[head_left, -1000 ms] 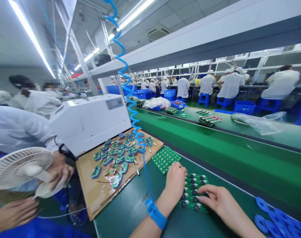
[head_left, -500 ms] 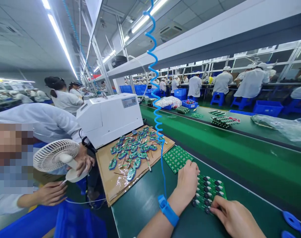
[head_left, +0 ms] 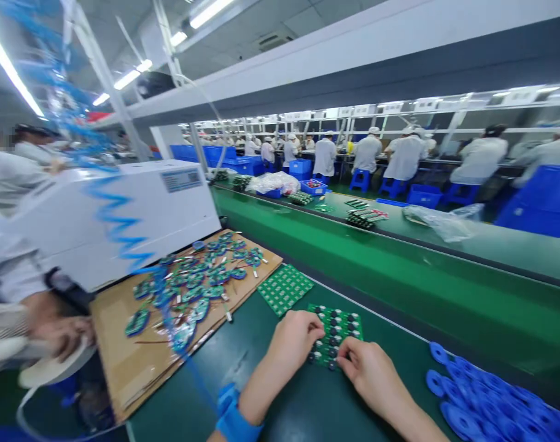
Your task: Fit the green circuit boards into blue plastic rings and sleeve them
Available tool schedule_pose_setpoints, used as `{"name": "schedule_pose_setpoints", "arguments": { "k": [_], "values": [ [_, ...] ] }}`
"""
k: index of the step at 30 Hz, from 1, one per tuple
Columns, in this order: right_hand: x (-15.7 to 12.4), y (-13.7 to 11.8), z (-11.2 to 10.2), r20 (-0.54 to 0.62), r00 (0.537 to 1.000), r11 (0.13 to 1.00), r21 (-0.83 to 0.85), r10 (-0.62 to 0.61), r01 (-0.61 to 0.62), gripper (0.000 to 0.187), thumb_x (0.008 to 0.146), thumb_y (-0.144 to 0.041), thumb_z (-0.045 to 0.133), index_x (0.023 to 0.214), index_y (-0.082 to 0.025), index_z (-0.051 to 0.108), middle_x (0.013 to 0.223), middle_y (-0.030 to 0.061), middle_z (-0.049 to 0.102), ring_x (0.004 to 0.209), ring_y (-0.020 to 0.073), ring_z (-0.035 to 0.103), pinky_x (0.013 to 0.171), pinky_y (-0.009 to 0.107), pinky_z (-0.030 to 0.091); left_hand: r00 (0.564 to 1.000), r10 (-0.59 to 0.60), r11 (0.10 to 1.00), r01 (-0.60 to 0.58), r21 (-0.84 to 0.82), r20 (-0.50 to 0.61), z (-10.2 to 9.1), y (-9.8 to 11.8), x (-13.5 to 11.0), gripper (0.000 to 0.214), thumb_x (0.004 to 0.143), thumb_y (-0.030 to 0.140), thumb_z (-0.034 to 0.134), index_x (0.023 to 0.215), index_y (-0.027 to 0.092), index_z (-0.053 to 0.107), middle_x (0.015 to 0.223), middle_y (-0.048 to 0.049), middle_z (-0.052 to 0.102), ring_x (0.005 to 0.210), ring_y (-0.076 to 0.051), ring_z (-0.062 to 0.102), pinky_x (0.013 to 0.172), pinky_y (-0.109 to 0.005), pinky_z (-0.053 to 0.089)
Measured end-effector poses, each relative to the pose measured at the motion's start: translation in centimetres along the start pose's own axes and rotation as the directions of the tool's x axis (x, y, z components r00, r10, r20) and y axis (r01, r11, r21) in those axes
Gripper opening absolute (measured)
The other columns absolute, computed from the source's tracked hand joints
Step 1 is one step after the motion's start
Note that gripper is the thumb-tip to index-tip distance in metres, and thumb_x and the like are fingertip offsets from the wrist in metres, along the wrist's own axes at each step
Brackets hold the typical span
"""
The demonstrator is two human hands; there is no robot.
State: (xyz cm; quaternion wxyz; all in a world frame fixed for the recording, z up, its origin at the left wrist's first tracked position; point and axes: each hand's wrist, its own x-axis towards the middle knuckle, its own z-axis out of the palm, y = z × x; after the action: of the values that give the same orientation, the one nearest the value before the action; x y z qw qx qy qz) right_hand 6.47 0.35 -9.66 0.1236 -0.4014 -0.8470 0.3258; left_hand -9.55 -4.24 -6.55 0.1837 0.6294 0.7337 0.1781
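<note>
Left hand [head_left: 293,341] curls its fingers over the 9 o'clock edge of the circuit panel [head_left: 338,328]. Right hand [head_left: 369,371] pinches its 6 o'clock edge. The panel lies flat on the green mat [head_left: 307,408], at 12 o'clock. Judged light, stiff and breakable; hold by the bare edges. Against half a second ago, the right hand sits closer to the left.

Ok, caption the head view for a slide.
Left hand and right hand touch a green panel of black components on the workbench.
</note>
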Motion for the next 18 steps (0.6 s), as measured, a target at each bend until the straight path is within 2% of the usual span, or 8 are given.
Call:
{"name": "schedule_pose_setpoints", "arguments": {
  "k": [4, 8, 13, 18],
  "values": [
    [0.7, -0.4, -1.2, -0.007, 0.998, 0.994, 0.098, 0.055, -0.054, 0.009, 0.071, -0.018, 0.058, 0.063, -0.018, 0.062, 0.046, -0.006, 0.038, 0.046, 0.0088, 0.035, 0.046, 0.019, 0.023, 1.0, 0.017, 1.0, -0.017, 0.02, 0.016, -0.5, -0.1, 0.3, 0.015, 0.084, 0.025, 0.056, 0.075, 0.014, 0.062, 0.077, -0.0001, 0.063, 0.075, -0.015, 0.06, 0.07, -0.034, 0.049],
    [1.4, 0.3, -2.9, -0.071, 0.992, 0.984, 0.153, 0.106, -0.094, 0.011, 0.074, -0.017, 0.056, 0.066, -0.016, 0.064, 0.045, -0.0072, 0.033, 0.044, 0.0076, 0.031, 0.044, 0.019, 0.021, 0.999, 0.01, 0.998, -0.013, 0.068, 0.038, -0.8, 0.1, 0.1, 0.007, 0.079, 0.014, 0.059, 0.075, 0.016, 0.064, 0.077, 0.0011, 0.062, 0.073, -0.014, 0.058, 0.063, -0.028, 0.045],
    [1.8, 1.2, -3.6, -0.124, 0.983, 0.983, 0.136, 0.139, -0.122, 0.01, 0.073, -0.017, 0.057, 0.069, -0.017, 0.066, 0.046, -0.0063, 0.038, 0.046, 0.0082, 0.035, 0.045, 0.019, 0.024, 0.999, -0.026, 0.981, 0.021, 0.194, 0.022, -0.9, 0.1, -0.2, 0.016, 0.077, 0.011, 0.056, 0.078, 0.023, 0.066, 0.081, 0.0006, 0.06, 0.073, -0.014, 0.057, 0.056, -0.023, 0.035],
    [1.8, 1.3, -4.2, -0.133, 0.981, 0.989, 0.056, 0.142, -0.136, 0.011, 0.075, -0.021, 0.056, 0.073, -0.018, 0.067, 0.049, -0.0043, 0.048, 0.048, 0.0093, 0.042, 0.046, 0.02, 0.026, 0.997, 0.042, 0.949, -0.059, 0.31, 0.06, -0.7, 0.6, -0.4, 0.026, 0.086, 0.016, 0.042, 0.074, 0.023, 0.064, 0.08, 0.0006, 0.057, 0.075, -0.014, 0.057, 0.058, -0.022, 0.034]
  ]
}}
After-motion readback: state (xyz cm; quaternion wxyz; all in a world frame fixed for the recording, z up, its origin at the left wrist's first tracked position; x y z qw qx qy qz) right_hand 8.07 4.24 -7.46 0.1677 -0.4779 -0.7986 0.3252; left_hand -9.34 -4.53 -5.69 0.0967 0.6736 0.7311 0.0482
